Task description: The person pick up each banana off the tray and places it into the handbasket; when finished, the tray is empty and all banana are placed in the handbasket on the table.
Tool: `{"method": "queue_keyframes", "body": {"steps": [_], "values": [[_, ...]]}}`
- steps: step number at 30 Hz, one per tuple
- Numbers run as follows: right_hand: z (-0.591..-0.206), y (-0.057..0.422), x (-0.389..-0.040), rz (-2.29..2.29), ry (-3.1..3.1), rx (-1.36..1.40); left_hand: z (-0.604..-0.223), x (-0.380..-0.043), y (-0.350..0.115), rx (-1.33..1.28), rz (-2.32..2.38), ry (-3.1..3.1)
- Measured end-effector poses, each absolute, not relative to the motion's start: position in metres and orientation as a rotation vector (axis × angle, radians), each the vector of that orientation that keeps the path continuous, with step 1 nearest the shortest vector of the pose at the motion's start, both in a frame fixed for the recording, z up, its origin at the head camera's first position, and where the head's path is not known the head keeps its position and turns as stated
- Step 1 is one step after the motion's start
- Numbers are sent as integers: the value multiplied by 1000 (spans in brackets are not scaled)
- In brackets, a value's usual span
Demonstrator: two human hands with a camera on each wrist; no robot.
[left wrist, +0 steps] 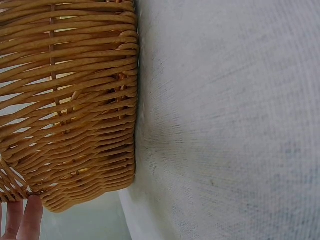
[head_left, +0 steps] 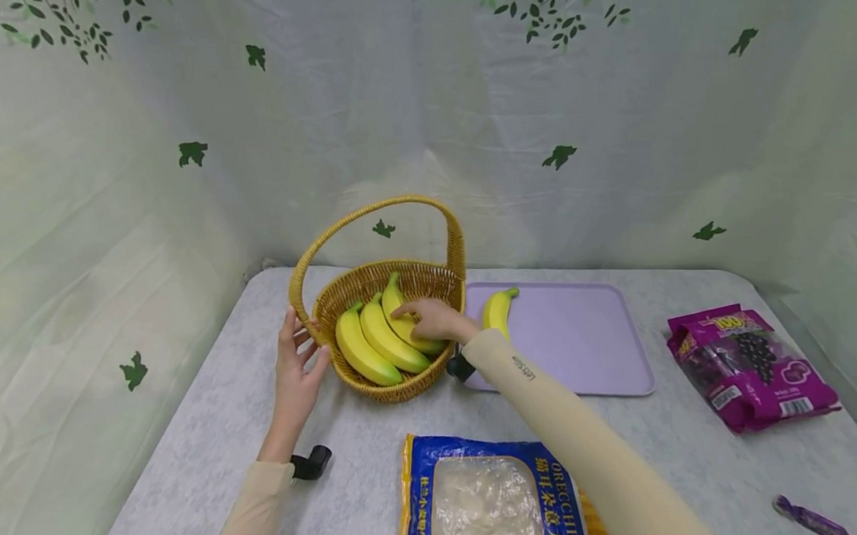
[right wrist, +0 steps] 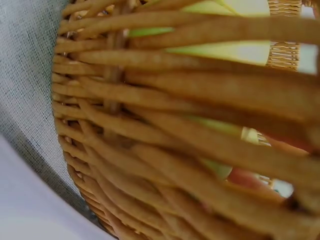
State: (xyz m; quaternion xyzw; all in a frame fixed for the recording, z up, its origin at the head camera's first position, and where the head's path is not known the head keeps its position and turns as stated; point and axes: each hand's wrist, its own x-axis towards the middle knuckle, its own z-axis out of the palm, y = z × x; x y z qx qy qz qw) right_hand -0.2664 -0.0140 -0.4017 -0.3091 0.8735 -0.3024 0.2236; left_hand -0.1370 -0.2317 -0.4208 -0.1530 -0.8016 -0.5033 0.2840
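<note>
Left hand [head_left: 302, 362], loosely spread, touched the basket's [head_left: 425, 279] side; right hand [head_left: 441, 322], fingers partly bent, rested on one banana [head_left: 394, 298] inside, grip unclear, long axis slanting away-left beneath it; loose banana [head_left: 498, 312] lay just right of that hand

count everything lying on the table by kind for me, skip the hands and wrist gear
Wicker basket: 1
Lilac tray: 1
Bananas: 4 (3 in the basket, 1 on the tray)
Large packets: 2 (blue one, magenta one)
Small purple item: 1
Total: 9
</note>
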Motion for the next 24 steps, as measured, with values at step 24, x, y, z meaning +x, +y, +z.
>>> {"method": "queue_keyframes", "body": {"steps": [24], "values": [[-395,65,-278,-1628,2076,-753,-418,-136,-229,-383,-1321,-2171]]}}
